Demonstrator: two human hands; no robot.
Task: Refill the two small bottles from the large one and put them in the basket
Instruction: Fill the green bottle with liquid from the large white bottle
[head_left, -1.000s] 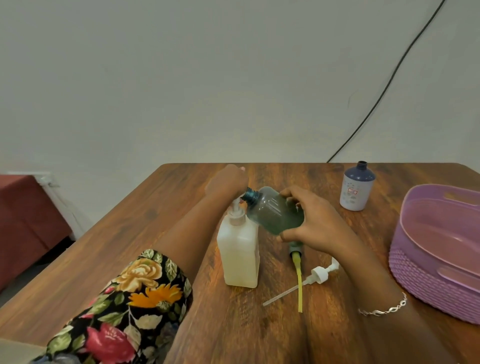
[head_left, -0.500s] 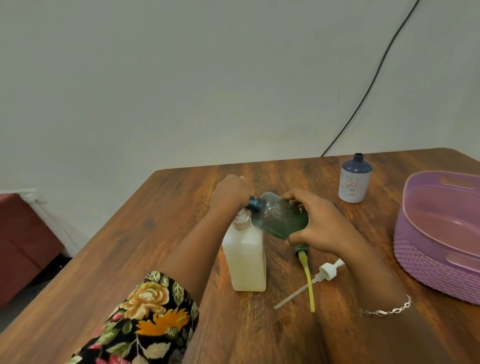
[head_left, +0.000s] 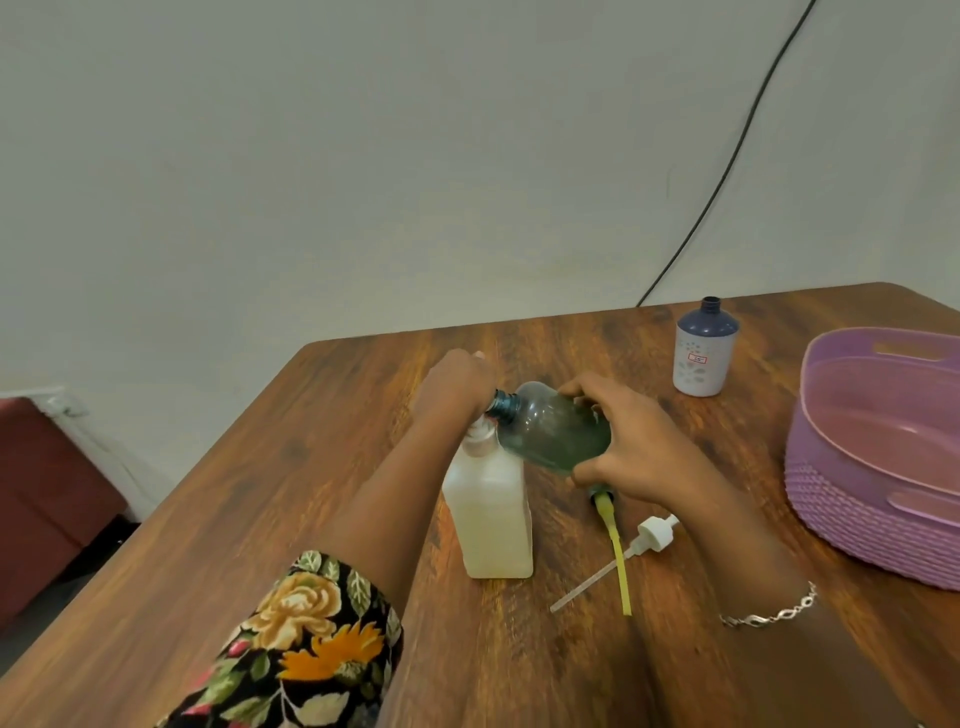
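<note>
Head view: the right hand (head_left: 639, 441) grips a green bottle (head_left: 556, 436), tipped on its side, its open neck at the top of the big bottle (head_left: 491, 519). The big bottle stands upright on the desk (head_left: 311, 467) under the left hand (head_left: 457, 384). That hand covers its top with the fingers hidden, so I cannot tell its grip. A blue bottle (head_left: 701, 358) stands beyond the right hand, and a basket (head_left: 857, 519) sits to its right. A white pump (head_left: 657, 535) and a yellow tube (head_left: 618, 561) lie by its wrist.

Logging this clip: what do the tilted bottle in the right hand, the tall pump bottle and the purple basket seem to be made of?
The tilted bottle looks like clear, green-tinted glossy plastic: see-through, with bright highlights. The pump bottle seems translucent whitish plastic, matte, its pale contents showing dimly. The basket is probably moulded purple plastic: smooth inside, rope-like ribbing outside.
</note>
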